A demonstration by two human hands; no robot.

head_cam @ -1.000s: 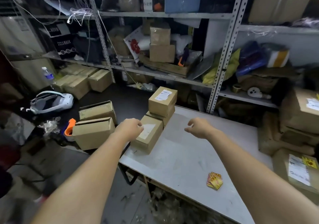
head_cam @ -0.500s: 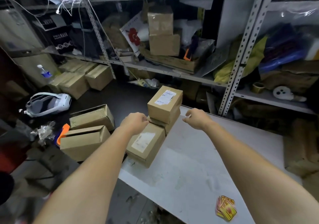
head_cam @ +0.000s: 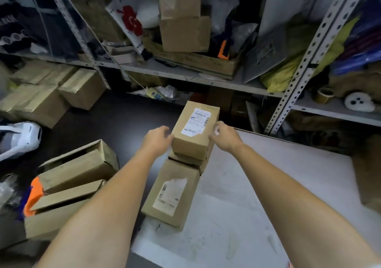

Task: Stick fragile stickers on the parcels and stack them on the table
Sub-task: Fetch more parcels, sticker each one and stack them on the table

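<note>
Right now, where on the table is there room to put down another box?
The big bare patch of white table, between the front parcel on its left and the cardboard at its right edge. The left edge is crowded: the left hand and right hand hold the top parcel of a stack there. The shelves behind are packed full.

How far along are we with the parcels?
Done: top parcel sits on a second parcel on the table. In hand: left hand and right hand grip the top parcel's sides. Left: no fragile sticker shows on it or the near parcel, which lies unstacked.
</note>
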